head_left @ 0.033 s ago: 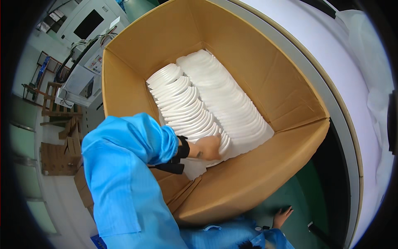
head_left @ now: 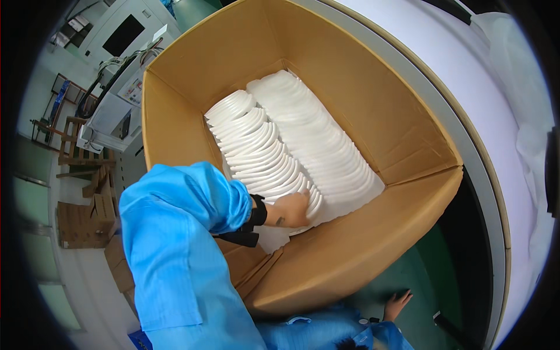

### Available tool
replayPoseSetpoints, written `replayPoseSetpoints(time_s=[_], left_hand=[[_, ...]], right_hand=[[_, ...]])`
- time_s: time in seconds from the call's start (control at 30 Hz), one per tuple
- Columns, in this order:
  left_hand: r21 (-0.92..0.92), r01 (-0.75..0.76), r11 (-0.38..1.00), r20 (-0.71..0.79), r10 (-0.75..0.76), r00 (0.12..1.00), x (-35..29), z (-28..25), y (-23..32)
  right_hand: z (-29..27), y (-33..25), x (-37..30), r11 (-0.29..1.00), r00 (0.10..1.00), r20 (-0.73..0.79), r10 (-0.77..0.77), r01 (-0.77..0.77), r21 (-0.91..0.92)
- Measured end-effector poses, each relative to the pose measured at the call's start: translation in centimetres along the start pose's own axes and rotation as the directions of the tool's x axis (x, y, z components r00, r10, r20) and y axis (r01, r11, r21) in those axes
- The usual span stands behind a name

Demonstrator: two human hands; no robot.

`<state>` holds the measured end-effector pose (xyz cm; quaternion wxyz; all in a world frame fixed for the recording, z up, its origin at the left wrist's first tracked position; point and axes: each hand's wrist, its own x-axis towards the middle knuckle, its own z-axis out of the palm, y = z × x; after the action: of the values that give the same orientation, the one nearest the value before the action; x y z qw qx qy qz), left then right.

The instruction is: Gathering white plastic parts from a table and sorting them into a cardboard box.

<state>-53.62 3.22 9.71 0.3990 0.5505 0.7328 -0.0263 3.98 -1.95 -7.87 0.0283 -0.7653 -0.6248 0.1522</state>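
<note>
My left hand (head_left: 290, 209) reaches down into a large cardboard box (head_left: 344, 251), a black band round its wrist. Its fingers curl over the near end of a row of overlapping white rounded pieces (head_left: 251, 137); the fingertips are partly hidden among them. Beside this row lies a second row of white pieces (head_left: 318, 128), which looks softer and more matt. My right hand (head_left: 398, 304) is low at the right, outside the box, with fingers apart and nothing visible in it.
A round-edged surface with a pale cover (head_left: 443, 64) borders the box on the right. To the left stand a white machine (head_left: 116, 119) with cables, a wooden pallet (head_left: 81, 146) and brown cartons (head_left: 87, 221). Green floor (head_left: 402, 271) shows below the box.
My left sleeve has shifted very slightly to the right. The hand stays at the same end of the row, and the white pieces look unmoved.
</note>
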Motion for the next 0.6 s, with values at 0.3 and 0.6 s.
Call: replayPoseSetpoints(time_s=[0.3, 0.6], left_hand=[[-0.066, 0.105, 0.992, -0.025, -0.107, 0.994, -1.0, 2.4, 0.7], [-0.112, 0.132, 0.985, 0.015, -0.131, 0.991, -1.1, 2.4, 1.3]], right_hand=[[-1.6, -1.5, -0.1, 0.997, 0.995, 0.075, 0.061, -0.065, 0.051], [-1.6, -1.5, 0.2, 0.997, 0.996, 0.076, 0.054, -0.059, 0.052]])
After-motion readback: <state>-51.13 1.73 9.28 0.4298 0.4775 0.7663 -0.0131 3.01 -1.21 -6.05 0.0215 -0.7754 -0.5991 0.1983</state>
